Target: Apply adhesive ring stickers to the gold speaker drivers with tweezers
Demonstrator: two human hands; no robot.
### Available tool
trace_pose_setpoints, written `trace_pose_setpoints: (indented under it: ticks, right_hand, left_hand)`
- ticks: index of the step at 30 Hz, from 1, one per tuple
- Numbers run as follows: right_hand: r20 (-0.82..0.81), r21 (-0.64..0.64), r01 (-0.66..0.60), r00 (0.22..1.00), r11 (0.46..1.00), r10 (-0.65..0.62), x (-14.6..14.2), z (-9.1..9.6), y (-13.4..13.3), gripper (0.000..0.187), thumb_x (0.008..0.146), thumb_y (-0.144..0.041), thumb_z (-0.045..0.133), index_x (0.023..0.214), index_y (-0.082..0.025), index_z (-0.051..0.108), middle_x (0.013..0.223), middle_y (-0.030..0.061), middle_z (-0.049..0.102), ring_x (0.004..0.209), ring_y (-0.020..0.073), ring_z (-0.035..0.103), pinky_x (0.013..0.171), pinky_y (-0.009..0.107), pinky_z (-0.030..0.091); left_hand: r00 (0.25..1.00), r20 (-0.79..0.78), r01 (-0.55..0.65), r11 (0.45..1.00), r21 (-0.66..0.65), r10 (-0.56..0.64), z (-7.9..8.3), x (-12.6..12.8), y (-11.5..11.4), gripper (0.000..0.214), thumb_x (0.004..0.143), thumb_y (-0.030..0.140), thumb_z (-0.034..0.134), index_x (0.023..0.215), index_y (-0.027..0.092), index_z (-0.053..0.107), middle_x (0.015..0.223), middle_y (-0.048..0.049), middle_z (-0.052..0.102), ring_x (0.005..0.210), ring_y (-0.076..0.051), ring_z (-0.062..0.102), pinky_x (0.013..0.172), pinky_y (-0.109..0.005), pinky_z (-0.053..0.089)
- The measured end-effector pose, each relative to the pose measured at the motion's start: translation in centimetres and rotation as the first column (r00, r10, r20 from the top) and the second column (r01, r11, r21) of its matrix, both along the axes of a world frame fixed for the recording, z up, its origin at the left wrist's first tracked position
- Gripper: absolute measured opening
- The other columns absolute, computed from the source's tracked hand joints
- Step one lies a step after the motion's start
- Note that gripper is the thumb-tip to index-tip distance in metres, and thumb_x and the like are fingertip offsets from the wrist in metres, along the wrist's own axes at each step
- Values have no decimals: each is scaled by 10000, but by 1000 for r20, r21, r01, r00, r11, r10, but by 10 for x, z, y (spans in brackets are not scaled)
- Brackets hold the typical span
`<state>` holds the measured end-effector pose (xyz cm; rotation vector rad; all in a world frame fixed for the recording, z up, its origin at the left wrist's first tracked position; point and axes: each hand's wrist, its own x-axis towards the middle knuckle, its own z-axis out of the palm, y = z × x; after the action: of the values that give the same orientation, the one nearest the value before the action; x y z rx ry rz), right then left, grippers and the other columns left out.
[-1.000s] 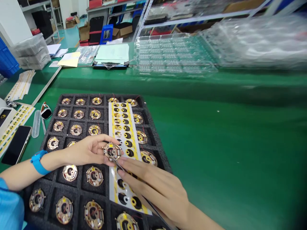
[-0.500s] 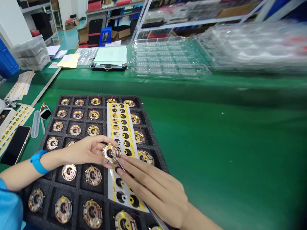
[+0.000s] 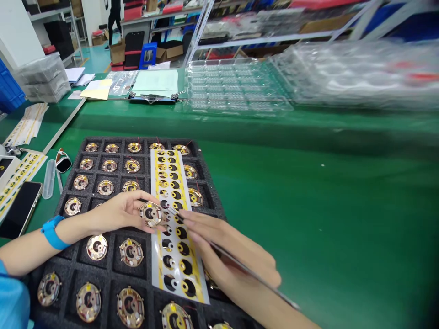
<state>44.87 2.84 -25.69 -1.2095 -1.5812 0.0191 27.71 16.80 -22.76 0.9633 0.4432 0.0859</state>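
Observation:
My left hand (image 3: 118,212) pinches a round copper coil disc (image 3: 151,214) just above the black foam tray (image 3: 113,269). A blue band is on that wrist. My right hand (image 3: 236,253) grips thin metal tweezers (image 3: 240,265), their tip over the sticker strip (image 3: 173,219) just right of the disc. The strip is white and yellow with black round stickers and lies lengthwise across the tray. Several more coil discs (image 3: 131,252) sit in the tray's pockets.
A phone (image 3: 20,208), a small clear tube (image 3: 48,179) and more sticker strips (image 3: 18,171) lie left of the tray. Clear plastic trays (image 3: 236,87) and a clipboard with papers (image 3: 154,84) stand at the back. Green mat (image 3: 325,205) stretches to the right.
My right hand has drawn the tweezers off the disc and moved right onto the sticker strip. The left hand with the disc shifted slightly left and up.

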Motion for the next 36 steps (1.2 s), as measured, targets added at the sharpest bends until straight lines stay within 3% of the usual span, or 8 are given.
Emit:
trace_pose_setpoints:
  ticks: [3,7,15,21,36]
  right_hand:
    - [-178,-46,40,983,998,-47,12,2,10,244,887,-71,602,1004,-262,700,971,26,710,890,198,689,767,327,603]
    - [-365,-263,17,924,965,-115,34,-3,32,65,883,-278,671,888,-244,726,903,22,717,805,194,701,705,295,615]
    - [-501,-378,-131,861,916,-84,46,-16,62,445,793,-624,713,861,-184,711,882,77,723,783,232,715,706,323,630]
    - [-574,-405,-189,814,895,-88,47,-18,59,464,768,-636,735,876,-186,704,898,79,721,841,237,712,789,344,622]
    - [-710,-397,-302,700,867,-82,51,-22,59,382,724,-534,825,888,-197,749,928,70,726,853,216,716,825,296,612]
  left_hand:
    - [996,-46,-77,996,44,79,0,0,3,333,730,27,673,1021,151,568,924,-38,721,855,-147,728,788,-244,556]
    - [980,-61,-185,978,98,191,1,8,13,309,761,19,634,1029,146,545,886,-43,727,820,-146,730,801,-265,559]
    - [943,-143,-277,945,172,302,-5,43,39,336,773,-105,500,1010,132,526,909,-56,717,757,-131,731,903,-322,545]
    - [968,-55,-234,960,157,245,-14,37,44,323,779,-64,540,1038,129,529,1009,-91,704,824,-162,729,946,-390,531]
    - [966,-75,-235,959,162,249,-16,39,44,316,762,-59,551,1012,134,547,980,-64,699,803,-124,711,867,-314,559]
